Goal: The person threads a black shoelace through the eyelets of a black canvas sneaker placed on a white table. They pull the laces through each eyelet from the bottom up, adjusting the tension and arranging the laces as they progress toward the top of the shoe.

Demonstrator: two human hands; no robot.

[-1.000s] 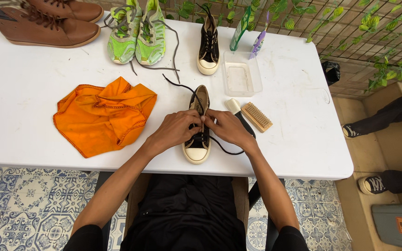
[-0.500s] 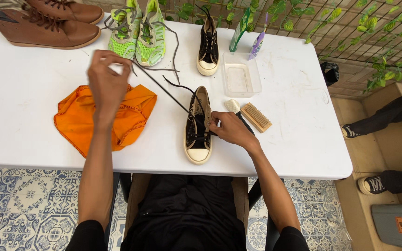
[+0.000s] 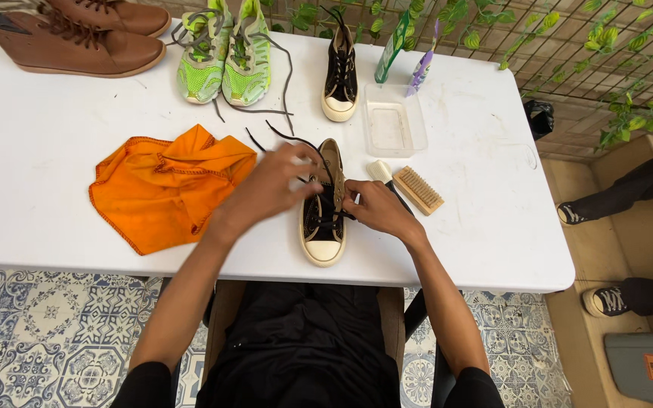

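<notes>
Head view | left hand and right hand both pinch the black lace of one black canvas sneaker with cream toe cap at the white table's near edge | second matching sneaker | two green trainers | two brown boots | one orange cloth | one wooden brush | one clear tray

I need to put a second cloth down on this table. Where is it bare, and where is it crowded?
Bare: the right end of the white table, past the brush and clear tray; also the left edge, between the brown boots and orange cloth. Crowded: the middle, around both hands and the black sneaker, and the back row of shoes.
</notes>
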